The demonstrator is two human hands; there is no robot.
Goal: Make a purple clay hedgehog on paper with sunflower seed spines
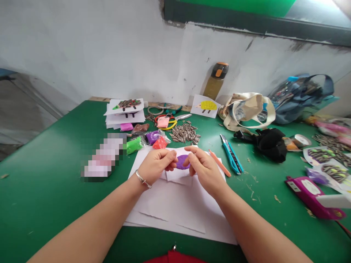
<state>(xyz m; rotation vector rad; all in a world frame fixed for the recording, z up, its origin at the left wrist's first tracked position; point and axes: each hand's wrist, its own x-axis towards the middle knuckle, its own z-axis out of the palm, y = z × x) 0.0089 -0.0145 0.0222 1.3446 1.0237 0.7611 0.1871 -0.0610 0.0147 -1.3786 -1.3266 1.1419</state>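
Observation:
White paper sheets (175, 204) lie stacked in front of me, with a smaller card on top bearing a flat purple oval of clay (182, 162). My left hand (161, 162), wearing a silver bracelet, is at the oval's left side, thumb and fingers pinched together; what is between them is too small to make out. At the oval's right edge my right hand (200, 164) has its fingers curved and apart, fingertips near the clay. An orange stick-like tool (220, 163) and a teal cutter (231, 154) rest to the right.
Behind the paper are sunflower seeds (185, 132), clay packets (135, 145) and scissors (168, 125). Hedgehog pictures (205, 106), a bottle (215, 81) and bags (246, 109) stand near the wall. A magenta glue gun (309, 193) lies at right; a pixelated object (104, 157) at left.

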